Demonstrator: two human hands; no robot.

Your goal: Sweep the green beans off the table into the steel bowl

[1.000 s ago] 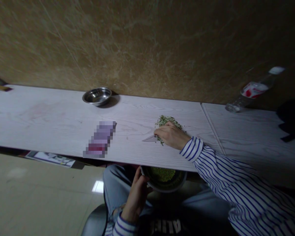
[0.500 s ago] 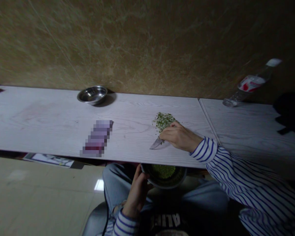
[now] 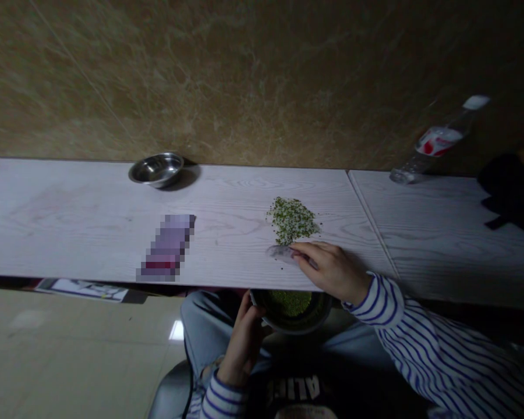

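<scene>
Below the table's front edge my left hand (image 3: 245, 337) grips a dark-walled bowl (image 3: 297, 333) by its left rim, fingers closed. Small green beans (image 3: 291, 301), like mung beans, lie in that bowl. My right hand (image 3: 334, 270) is over the table near its front edge, closed on a thin, see-through pointed piece (image 3: 280, 253), whose exact kind I cannot make out. Just beyond that piece, a loose patch of green beans (image 3: 292, 218) is spread on the tabletop, with a few strays around it.
A shallow steel bowl (image 3: 156, 170) sits by the wall on the pale wooden table (image 3: 231, 233). Left of the beans lies a pixelated flat object (image 3: 168, 247). At the right stand a clear bottle (image 3: 436, 142) and a dark item (image 3: 513, 189).
My right hand has drawn back from the bean patch towards the table's front edge, with the see-through piece still in it. More of the patch shows. My left hand keeps its grip on the bowl.
</scene>
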